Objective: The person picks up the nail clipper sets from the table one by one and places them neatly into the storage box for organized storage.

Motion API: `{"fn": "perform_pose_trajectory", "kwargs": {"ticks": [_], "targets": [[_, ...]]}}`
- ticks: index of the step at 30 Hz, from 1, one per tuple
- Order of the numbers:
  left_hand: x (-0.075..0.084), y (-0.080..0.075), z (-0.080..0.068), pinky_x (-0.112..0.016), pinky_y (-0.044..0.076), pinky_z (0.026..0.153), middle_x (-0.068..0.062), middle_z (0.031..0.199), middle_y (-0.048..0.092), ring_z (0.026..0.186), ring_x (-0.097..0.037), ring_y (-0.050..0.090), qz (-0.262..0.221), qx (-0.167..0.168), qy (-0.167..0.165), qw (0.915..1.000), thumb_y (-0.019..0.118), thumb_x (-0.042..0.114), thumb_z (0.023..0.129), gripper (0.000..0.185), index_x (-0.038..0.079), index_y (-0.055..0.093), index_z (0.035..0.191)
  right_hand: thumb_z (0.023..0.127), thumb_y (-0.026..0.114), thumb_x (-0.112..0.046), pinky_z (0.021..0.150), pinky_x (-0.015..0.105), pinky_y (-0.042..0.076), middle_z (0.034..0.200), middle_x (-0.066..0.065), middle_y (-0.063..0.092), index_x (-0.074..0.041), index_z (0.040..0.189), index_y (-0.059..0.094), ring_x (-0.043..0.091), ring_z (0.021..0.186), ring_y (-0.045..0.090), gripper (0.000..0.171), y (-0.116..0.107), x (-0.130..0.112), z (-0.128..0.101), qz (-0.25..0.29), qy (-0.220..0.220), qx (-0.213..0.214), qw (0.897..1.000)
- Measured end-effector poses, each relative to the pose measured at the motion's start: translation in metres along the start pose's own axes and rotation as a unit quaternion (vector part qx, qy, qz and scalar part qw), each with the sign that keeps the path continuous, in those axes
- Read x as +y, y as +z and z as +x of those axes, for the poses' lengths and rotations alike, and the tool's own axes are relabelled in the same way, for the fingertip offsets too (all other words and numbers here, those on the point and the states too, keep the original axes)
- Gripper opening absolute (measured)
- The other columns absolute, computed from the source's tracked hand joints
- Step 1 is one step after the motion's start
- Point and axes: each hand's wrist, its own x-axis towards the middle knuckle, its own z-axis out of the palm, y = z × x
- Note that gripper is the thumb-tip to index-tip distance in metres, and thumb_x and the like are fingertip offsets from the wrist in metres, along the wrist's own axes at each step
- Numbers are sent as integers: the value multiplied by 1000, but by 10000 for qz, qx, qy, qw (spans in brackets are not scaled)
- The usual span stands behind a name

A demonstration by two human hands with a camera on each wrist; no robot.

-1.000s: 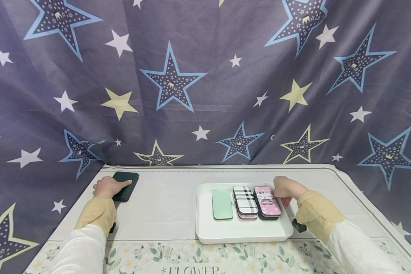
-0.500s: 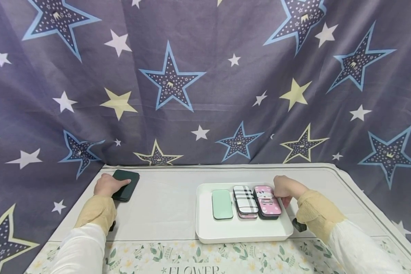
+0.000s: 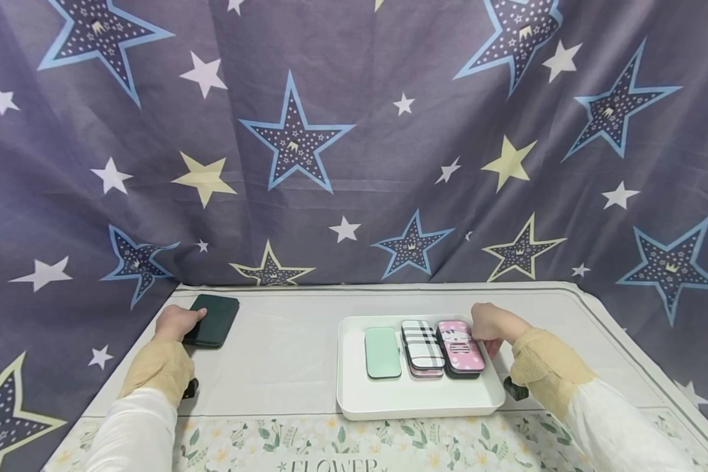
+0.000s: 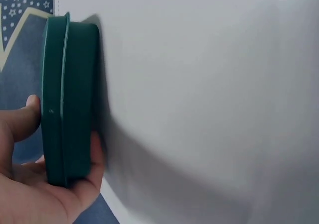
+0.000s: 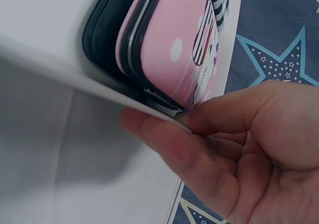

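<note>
A dark green rounded case (image 3: pixel 214 321) is at the far left of the table. My left hand (image 3: pixel 178 321) grips its left side, thumb on top and fingers curled below, and the left wrist view shows the case (image 4: pixel 70 102) with a seam along its side. At the right, my right hand (image 3: pixel 494 324) pinches the rim of a white tray (image 3: pixel 389 403), with thumb inside and fingers outside. Beside that thumb, a pink patterned case (image 3: pixel 460 346) lies on a dark one. Left of them are a plaid case (image 3: pixel 423 344) on another pink-edged case and a mint green case (image 3: pixel 383 353).
A white table cover (image 3: pixel 289 354) lies beneath everything, with a floral printed strip (image 3: pixel 283 442) along its near side. Behind the table hangs a grey-purple curtain (image 3: pixel 354 164) printed with stars.
My left hand has shifted a little left, its thumb drawing back toward the edge of the green case, which has moved slightly with it. The right hand and tray stay put.
</note>
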Motion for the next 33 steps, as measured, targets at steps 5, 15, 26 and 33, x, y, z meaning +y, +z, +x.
{"fn": "perform_pose_trajectory", "kwargs": {"ticks": [5, 15, 26, 33], "targets": [[6, -2, -16, -48, 38, 103, -38, 128, 41, 116, -45, 45, -832, 13, -472, 9954, 56, 31, 91, 68, -25, 39, 126, 78, 46, 10, 47, 29, 55, 55, 16, 63, 23, 102, 50, 19, 43, 63, 27, 1, 0, 1, -2, -5, 16, 10000], [17, 2, -24, -48, 32, 109, -38, 137, 29, 125, -44, 35, -1935, -147, -804, 9777, 51, 27, 94, 73, -23, 20, 136, 77, 46, 10, 46, 28, 55, 53, 15, 62, 22, 98, 52, 20, 43, 63, 25, 1, 1, 1, 12, -47, 62, 10000], [24, 3, -26, -49, 26, 112, -32, 146, 19, 130, -38, 29, -2934, -659, -1118, 9471, 47, 28, 95, 78, -17, 4, 142, 78, 45, 11, 47, 29, 55, 56, 17, 63, 23, 104, 49, 20, 43, 63, 28, 0, -1, 0, 78, -75, 40, 9999], [34, 1, -31, -39, 45, 95, -28, 134, 32, 113, -30, 42, -3216, -1029, -1191, 9337, 51, 28, 94, 80, -13, 4, 144, 78, 45, 10, 46, 29, 55, 53, 16, 62, 21, 96, 51, 21, 43, 63, 22, 0, 0, 0, 11, -65, 35, 10000]]}}
